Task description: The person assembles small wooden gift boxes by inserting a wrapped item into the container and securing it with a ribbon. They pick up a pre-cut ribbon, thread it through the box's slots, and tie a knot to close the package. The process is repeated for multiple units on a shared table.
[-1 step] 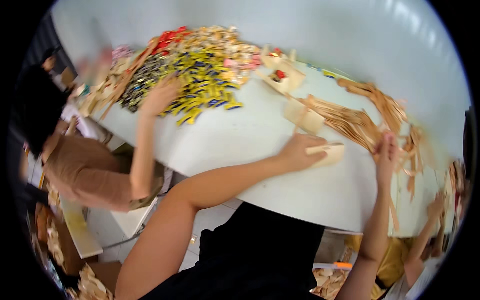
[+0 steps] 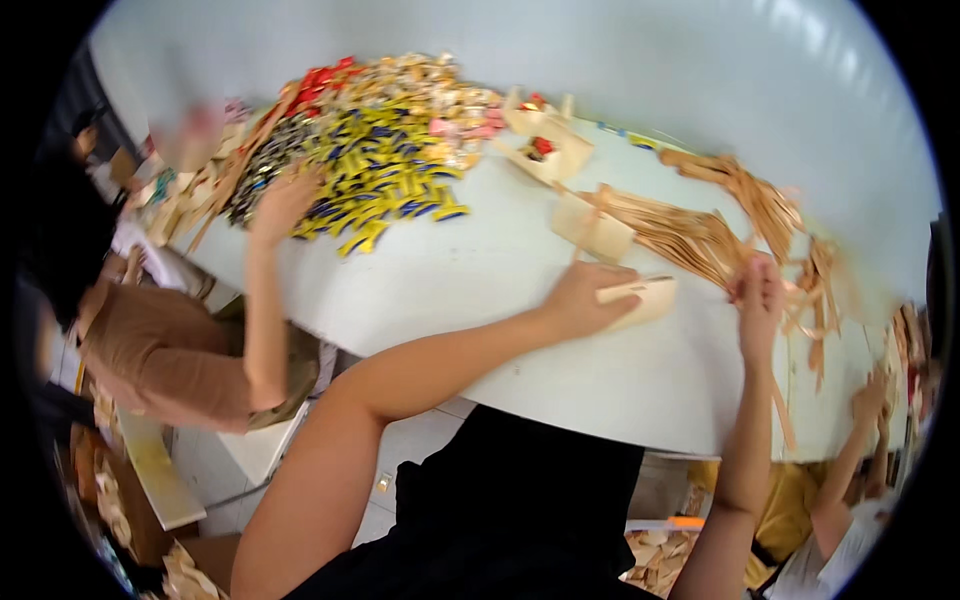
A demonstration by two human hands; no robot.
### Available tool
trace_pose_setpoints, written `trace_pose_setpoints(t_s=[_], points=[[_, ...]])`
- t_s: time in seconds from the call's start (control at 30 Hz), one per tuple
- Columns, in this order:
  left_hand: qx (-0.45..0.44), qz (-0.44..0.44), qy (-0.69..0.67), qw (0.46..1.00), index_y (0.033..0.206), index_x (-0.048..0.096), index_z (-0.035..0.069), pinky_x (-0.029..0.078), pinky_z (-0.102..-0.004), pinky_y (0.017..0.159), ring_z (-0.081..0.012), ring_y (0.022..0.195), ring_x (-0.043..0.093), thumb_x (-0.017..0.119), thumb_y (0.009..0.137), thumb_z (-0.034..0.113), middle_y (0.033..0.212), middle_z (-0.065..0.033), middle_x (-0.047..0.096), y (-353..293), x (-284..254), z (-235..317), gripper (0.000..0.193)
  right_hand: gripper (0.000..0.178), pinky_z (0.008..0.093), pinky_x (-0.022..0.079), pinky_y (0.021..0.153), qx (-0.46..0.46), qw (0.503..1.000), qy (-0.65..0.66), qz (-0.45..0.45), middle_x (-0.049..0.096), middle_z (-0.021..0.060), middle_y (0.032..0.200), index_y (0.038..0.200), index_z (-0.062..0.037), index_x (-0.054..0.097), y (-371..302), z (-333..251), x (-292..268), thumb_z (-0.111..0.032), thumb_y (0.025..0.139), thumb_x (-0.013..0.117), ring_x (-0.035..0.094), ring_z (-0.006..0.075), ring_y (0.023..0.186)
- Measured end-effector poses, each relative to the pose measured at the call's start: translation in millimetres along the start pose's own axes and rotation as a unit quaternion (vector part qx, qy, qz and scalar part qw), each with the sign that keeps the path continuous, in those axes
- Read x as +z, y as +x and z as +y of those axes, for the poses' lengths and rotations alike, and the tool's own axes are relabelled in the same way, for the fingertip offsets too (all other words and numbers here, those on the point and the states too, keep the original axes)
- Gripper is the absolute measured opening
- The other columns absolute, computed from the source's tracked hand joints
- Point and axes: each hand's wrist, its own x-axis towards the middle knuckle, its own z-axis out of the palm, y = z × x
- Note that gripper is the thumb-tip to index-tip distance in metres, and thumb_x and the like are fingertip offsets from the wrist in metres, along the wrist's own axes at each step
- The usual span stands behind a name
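Wrapped pieces (image 2: 395, 165) heaped left on bench (image 2: 440, 290), co-worker's hand (image 2: 285, 205) there, slightly further left than before. My left hand (image 2: 590, 297) grips cream piece (image 2: 650, 298) over bench; right hand (image 2: 758, 285) at tan strips (image 2: 685, 235), can't tell if gripping.

No legible lettering, numbers or signs anywhere.

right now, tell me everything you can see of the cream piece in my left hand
The cream piece looks like paper or card, with a dark slit-like mark near its upper edge. Your left hand grips its left end; the right end juts free over the white table. Blur hides detail.
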Motion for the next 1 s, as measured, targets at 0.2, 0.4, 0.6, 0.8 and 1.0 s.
trace_pose_setpoints(t_s=[0.2,0.4,0.6,0.8,1.0], points=[[-0.017,-0.024,0.048,0.998,0.120,0.079,-0.001,0.060,-0.0358,0.091,-0.0277,0.102,0.079,0.083,0.092,0.028,0.113,-0.0211,0.080,5.2,1.6,1.9,0.040,0.023,0.0265,0.056,0.071,0.258,0.932,0.015,-0.254,0.078,0.0068,0.088,0.104,-0.0029,0.076,-23.7,-40.4,45.8,-0.025,0.105,0.070,0.071,0.0112,0.077],[-0.064,-0.039,0.038,0.996,0.123,0.077,-0.002,0.060,-0.0356,0.084,-0.0263,0.095,0.079,0.082,0.093,0.027,0.113,-0.0226,0.080,1.6,1.1,14.4,0.042,0.024,0.0253,0.053,0.073,0.282,0.928,0.048,-0.239,0.066,-0.0009,0.081,0.096,-0.0010,0.074,-34.8,-21.2,65.3,-0.023,0.104,0.070,0.062,0.0075,0.076],[0.023,-0.012,0.105,0.994,0.125,0.076,-0.003,0.061,-0.0373,0.083,-0.0319,0.096,0.079,0.082,0.092,0.028,0.113,-0.0255,0.078,-1.1,4.5,13.3,0.045,0.023,0.0241,0.052,0.072,0.281,0.931,0.059,-0.227,0.065,-0.0015,0.081,0.090,-0.0016,0.073,-38.5,-6.4,74.2,-0.019,0.103,0.065,0.059,0.0064,0.075],[0.020,-0.018,0.103,0.994,0.121,0.075,-0.008,0.061,-0.0409,0.087,-0.0386,0.098,0.077,0.081,0.092,0.029,0.113,-0.0251,0.078,-0.3,4.7,20.7,0.047,0.023,0.0240,0.050,0.069,0.292,0.930,0.090,-0.203,0.066,-0.0001,0.081,0.085,-0.0032,0.071,-39.7,2.1,74.8,-0.015,0.102,0.061,0.057,0.0072,0.072],[0.047,-0.021,0.142,0.988,0.119,0.077,-0.008,0.061,-0.0394,0.078,-0.0369,0.088,0.078,0.082,0.091,0.031,0.108,-0.0266,0.078,1.0,3.2,24.4,0.048,0.023,0.0236,0.048,0.067,0.271,0.940,0.081,-0.189,0.067,0.0008,0.080,0.084,-0.0018,0.069,-39.3,-6.7,79.7,-0.013,0.102,0.062,0.057,0.0064,0.072]])
